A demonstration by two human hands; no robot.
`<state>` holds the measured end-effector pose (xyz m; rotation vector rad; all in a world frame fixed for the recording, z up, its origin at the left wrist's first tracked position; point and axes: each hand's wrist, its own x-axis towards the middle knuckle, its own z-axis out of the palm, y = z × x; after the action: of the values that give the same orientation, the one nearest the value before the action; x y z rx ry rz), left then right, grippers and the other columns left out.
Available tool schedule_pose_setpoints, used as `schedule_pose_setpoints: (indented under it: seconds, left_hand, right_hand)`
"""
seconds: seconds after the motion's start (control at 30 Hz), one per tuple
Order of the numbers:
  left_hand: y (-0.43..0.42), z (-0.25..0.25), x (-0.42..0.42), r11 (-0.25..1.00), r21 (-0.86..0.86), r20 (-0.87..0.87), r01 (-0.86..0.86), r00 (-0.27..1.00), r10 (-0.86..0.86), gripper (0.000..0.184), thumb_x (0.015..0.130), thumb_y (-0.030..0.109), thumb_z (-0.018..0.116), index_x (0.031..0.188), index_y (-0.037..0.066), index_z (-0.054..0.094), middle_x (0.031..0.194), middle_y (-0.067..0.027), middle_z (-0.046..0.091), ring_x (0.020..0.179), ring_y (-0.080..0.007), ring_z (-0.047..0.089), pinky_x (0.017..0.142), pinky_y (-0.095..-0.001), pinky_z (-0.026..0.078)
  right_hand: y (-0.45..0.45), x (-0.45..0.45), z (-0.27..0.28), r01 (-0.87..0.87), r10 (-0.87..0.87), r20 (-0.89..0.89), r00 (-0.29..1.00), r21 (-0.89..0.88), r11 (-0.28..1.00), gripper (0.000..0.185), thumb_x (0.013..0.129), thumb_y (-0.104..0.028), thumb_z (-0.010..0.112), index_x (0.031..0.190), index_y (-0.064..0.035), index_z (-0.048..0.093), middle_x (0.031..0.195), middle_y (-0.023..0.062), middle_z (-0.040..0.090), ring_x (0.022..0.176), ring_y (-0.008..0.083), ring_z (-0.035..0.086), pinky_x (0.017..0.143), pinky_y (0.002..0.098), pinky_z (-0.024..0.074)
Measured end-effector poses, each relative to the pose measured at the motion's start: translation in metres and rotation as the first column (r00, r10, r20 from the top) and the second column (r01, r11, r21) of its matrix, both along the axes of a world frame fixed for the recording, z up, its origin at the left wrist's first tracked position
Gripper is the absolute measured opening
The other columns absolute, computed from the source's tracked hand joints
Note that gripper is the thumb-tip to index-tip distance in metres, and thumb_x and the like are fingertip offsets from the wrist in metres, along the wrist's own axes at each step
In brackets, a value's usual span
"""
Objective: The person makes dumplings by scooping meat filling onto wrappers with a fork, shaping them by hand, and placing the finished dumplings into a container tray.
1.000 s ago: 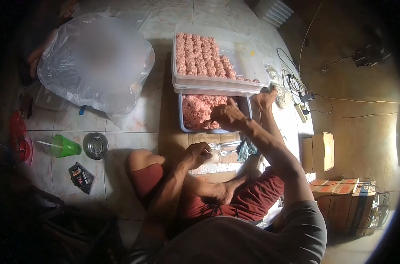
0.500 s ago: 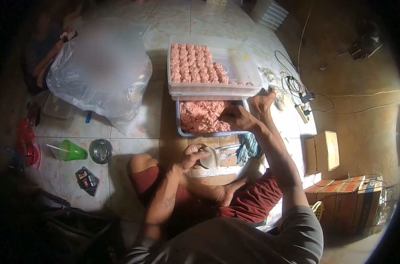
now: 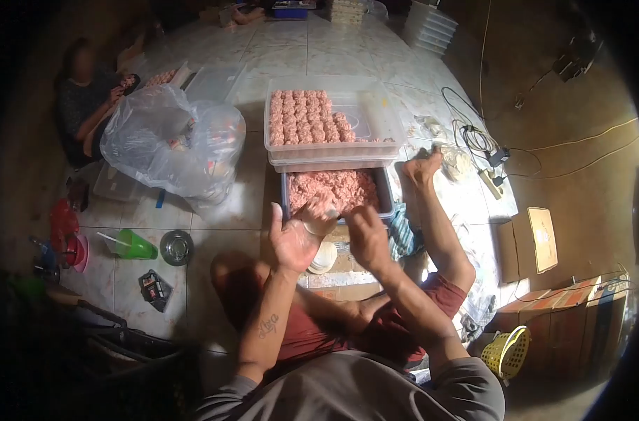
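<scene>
My left hand [image 3: 296,242] is palm up, thumb spread, with a pale round dumpling wrapper [image 3: 318,224] on its fingers. A lump of minced meat [image 3: 321,205] sits on that wrapper. Beside it, my right hand [image 3: 371,242] has its fingers curled; whatever they grip is hidden. Both hands are at the near edge of a blue-grey tub [image 3: 385,193] of pink ground meat [image 3: 351,186]. Below them, a stack of round wrappers [image 3: 324,258] lies on cardboard. Beyond the tub, a clear plastic box [image 3: 369,95] holds rows of meat dumplings [image 3: 302,116].
A blue checked cloth [image 3: 404,235] lies right of the tub. To the left are a clear plastic bag [image 3: 151,133], green cup [image 3: 135,245] and glass ashtray [image 3: 177,248]. A co-worker [image 3: 88,98] sits at far left. Cables [image 3: 467,133] and a yellow basket [image 3: 505,351] are at right.
My right hand has come out of the meat toward my left hand. My left hand has risen to the tub's edge with a wrapper, now bearing meat. The wrapper stack lies on the cardboard.
</scene>
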<state>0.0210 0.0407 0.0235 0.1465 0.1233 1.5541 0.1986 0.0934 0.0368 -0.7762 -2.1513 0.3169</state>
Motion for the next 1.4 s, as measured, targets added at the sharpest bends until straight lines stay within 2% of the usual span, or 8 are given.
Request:
schedule_pose_setpoints:
  seconds: [0.4, 0.47, 0.57, 0.7, 0.93, 1.13, 1.2, 1.4]
  left_hand:
    - [-0.041, -0.094, -0.032, 0.978, -0.153, 0.558, -0.144, 0.804, 0.205, 0.09, 0.093, 0.068, 0.05, 0.14, -0.008, 0.049, 0.156, -0.0252, 0.041, 0.151, -0.037, 0.028, 0.124, -0.0527, 0.024]
    - [-0.043, -0.098, -0.036, 0.959, -0.196, 0.386, -0.204, 0.883, 0.267, 0.079, 0.095, 0.063, 0.052, 0.132, -0.007, 0.056, 0.139, -0.0239, 0.058, 0.139, -0.0377, 0.047, 0.12, -0.0482, 0.035]
    - [-0.04, -0.102, -0.036, 0.913, -0.333, 0.002, -0.234, 0.969, 0.249, 0.057, 0.101, 0.059, 0.047, 0.113, 0.007, 0.065, 0.102, -0.0113, 0.073, 0.096, -0.026, 0.07, 0.087, -0.0441, 0.056]
    - [-0.046, -0.138, -0.028, 0.969, -0.222, -0.193, -0.109, 0.979, 0.066, 0.06, 0.101, 0.061, 0.047, 0.115, 0.005, 0.065, 0.099, -0.0083, 0.072, 0.097, -0.0262, 0.071, 0.083, -0.0398, 0.058]
    - [-0.042, -0.118, -0.028, 0.967, -0.253, -0.051, 0.038, 0.997, -0.052, 0.077, 0.1, 0.067, 0.041, 0.129, -0.002, 0.058, 0.119, -0.0185, 0.069, 0.109, -0.0303, 0.068, 0.096, -0.0442, 0.054]
    - [-0.032, -0.075, -0.039, 0.986, -0.101, 0.307, 0.133, 0.947, -0.096, 0.091, 0.098, 0.069, 0.043, 0.139, -0.011, 0.05, 0.139, -0.0294, 0.056, 0.131, -0.0402, 0.055, 0.116, -0.0536, 0.04]
    - [-0.029, -0.063, -0.035, 0.976, 0.014, 0.339, 0.22, 0.917, -0.211, 0.092, 0.096, 0.069, 0.046, 0.137, -0.014, 0.05, 0.138, -0.0302, 0.057, 0.131, -0.0409, 0.055, 0.115, -0.0538, 0.04]
    - [-0.038, -0.057, -0.012, 0.949, -0.297, 0.102, -0.103, 0.985, 0.139, 0.084, 0.095, 0.069, 0.047, 0.126, -0.008, 0.058, 0.127, -0.0241, 0.064, 0.12, -0.0374, 0.061, 0.112, -0.0519, 0.044]
  right_hand:
    - [-0.003, 0.019, -0.028, -0.177, 0.226, 0.352, 0.908, -0.165, 0.97, 0.029, 0.086, -0.002, 0.058, 0.111, -0.0044, 0.071, 0.096, 0.0169, 0.065, 0.091, 0.0355, 0.064, 0.077, 0.0463, 0.0548]
    - [0.016, 0.014, -0.016, -0.285, 0.342, 0.229, 0.911, -0.249, 0.926, 0.025, 0.09, -0.004, 0.055, 0.11, -0.0045, 0.07, 0.093, 0.0178, 0.064, 0.088, 0.0376, 0.065, 0.072, 0.0478, 0.0549]
    - [0.045, -0.021, 0.0, -0.01, 0.086, 0.347, 0.934, -0.215, 0.977, 0.016, 0.096, -0.009, 0.051, 0.101, -0.0039, 0.065, 0.092, 0.0188, 0.064, 0.081, 0.0418, 0.066, 0.067, 0.0502, 0.0544]
    - [0.1, -0.065, -0.043, 0.046, 0.094, 0.621, 0.778, -0.205, 0.978, 0.014, 0.095, -0.013, 0.05, 0.091, -0.005, 0.061, 0.088, 0.02, 0.065, 0.08, 0.0398, 0.068, 0.068, 0.0498, 0.0551]
    - [0.127, -0.084, -0.076, -0.322, 0.254, 0.521, 0.815, 0.042, 0.946, 0.01, 0.092, -0.008, 0.052, 0.086, -0.0039, 0.059, 0.071, 0.0165, 0.063, 0.057, 0.0333, 0.063, 0.055, 0.0447, 0.051]
    - [0.066, -0.033, 0.032, -0.462, 0.579, 0.262, 0.772, -0.394, 0.795, 0.03, 0.089, -0.005, 0.058, 0.119, -0.0038, 0.065, 0.085, 0.0193, 0.067, 0.075, 0.0339, 0.067, 0.066, 0.0474, 0.0527]
    - [0.048, -0.019, 0.016, -0.194, 0.434, 0.65, 0.624, -0.409, 0.892, 0.033, 0.089, -0.005, 0.057, 0.121, -0.0075, 0.066, 0.092, 0.0193, 0.066, 0.08, 0.0363, 0.067, 0.069, 0.0476, 0.0537]
    - [-0.011, -0.008, 0.01, -0.254, 0.303, 0.302, 0.904, -0.191, 0.948, 0.041, 0.086, 0.001, 0.051, 0.125, -0.0059, 0.063, 0.091, 0.0228, 0.068, 0.083, 0.0401, 0.068, 0.069, 0.0486, 0.0568]
